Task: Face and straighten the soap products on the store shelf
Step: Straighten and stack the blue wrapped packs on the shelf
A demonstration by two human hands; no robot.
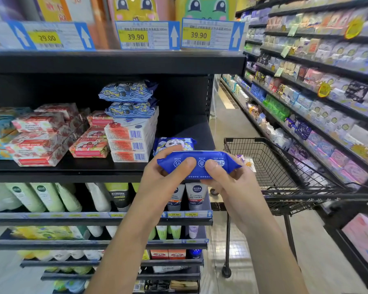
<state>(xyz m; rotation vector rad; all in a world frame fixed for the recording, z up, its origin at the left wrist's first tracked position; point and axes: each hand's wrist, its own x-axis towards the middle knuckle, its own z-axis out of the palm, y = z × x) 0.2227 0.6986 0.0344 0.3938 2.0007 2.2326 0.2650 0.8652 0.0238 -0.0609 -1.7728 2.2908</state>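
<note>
Both hands hold a blue soap packet (200,158) in front of the black shelf (72,169). My left hand (168,177) grips its left end, thumb on the front. My right hand (225,179) grips its right end, thumb on the front too. Just behind it a blue panda-print packet (174,143) lies on the shelf's right part. To the left stands a stack of white and red soap boxes (130,141) with two blue wave-print packets (128,100) on top. Red floral soap packs (40,136) lie further left, some askew.
A black wire shopping cart (285,166) stands right of my hands in the aisle. Price tags (147,35) hang on the shelf above. Face-wash tubes (196,196) fill the shelf below. The opposite aisle shelving (317,92) is full of packets.
</note>
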